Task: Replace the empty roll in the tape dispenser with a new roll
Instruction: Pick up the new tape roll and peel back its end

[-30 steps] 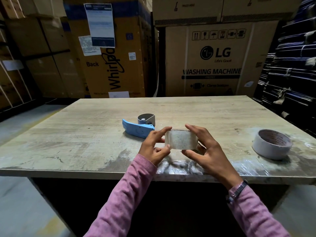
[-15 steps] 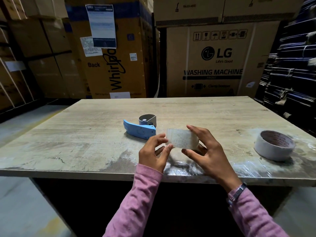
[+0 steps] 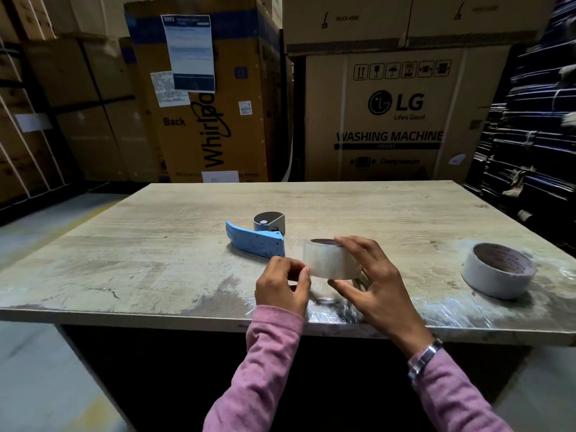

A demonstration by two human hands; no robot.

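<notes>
A clear tape roll point(image 3: 327, 261) is held just above the table's front edge. My right hand point(image 3: 372, 285) grips it, fingers over the top and thumb underneath. My left hand point(image 3: 285, 283) pinches the roll's left edge between thumb and fingertips. The blue tape dispenser point(image 3: 255, 243) lies on its side on the table just behind my left hand, its grey round hub point(image 3: 268, 221) facing up. A second roll, white with a brown core point(image 3: 497, 271), lies flat on the table at the right.
The wooden table point(image 3: 156, 244) has crinkled plastic film point(image 3: 336, 307) stuck along its front edge. Large cardboard appliance boxes point(image 3: 389, 113) stand behind the table. Dark stacked material point(image 3: 536, 120) fills the right side.
The roll has tilted so its brown core shows on top. My left hand has curled in and now pinches the roll's left edge. The camera moved slightly.
</notes>
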